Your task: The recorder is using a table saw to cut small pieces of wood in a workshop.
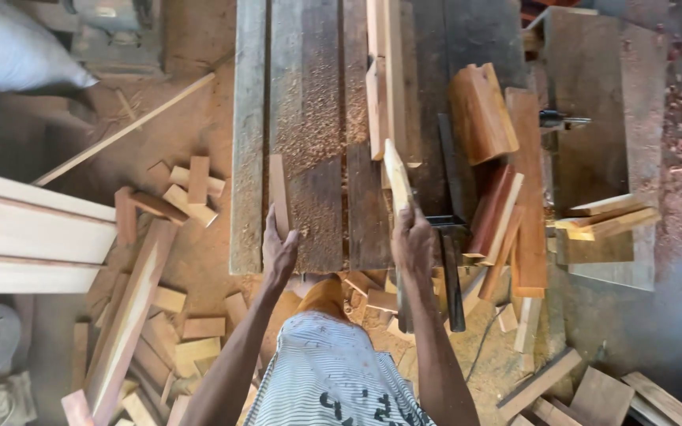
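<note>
- At the near edge of the desk [250, 158], a workbench of rough dark planks dusted with sawdust, the person stands with both arms extended forward.
- The left hand [279, 251] has its grip clenched around the near end of a short reddish wood strip [278, 189]. The strip lies flat on the desk, pointing away from the near edge, just left of the sawdust patch.
- The right hand [412, 241] has its grip clenched around the near end of a pale wood strip [397, 177]. This strip rises tilted off the desk, its far end lifted toward the middle.
- Handling, as judged: both strips look light, stiff and dry. Sawn faces give good friction; edges may splinter. A hold at the near end suits short pieces; a longer piece is steadier held nearer its middle.
- Just right of the right hand, a dark metal tool [453, 268] hangs over the near edge.
- Toward the right edge lie stacked reddish blocks [479, 110] and slats.
- Along the middle, toward the far edge, a long pale batten [388, 71] rests on the desk.
- On the floor [191, 260] to the left, offcuts are scattered beside pale boards [33, 237].
</note>
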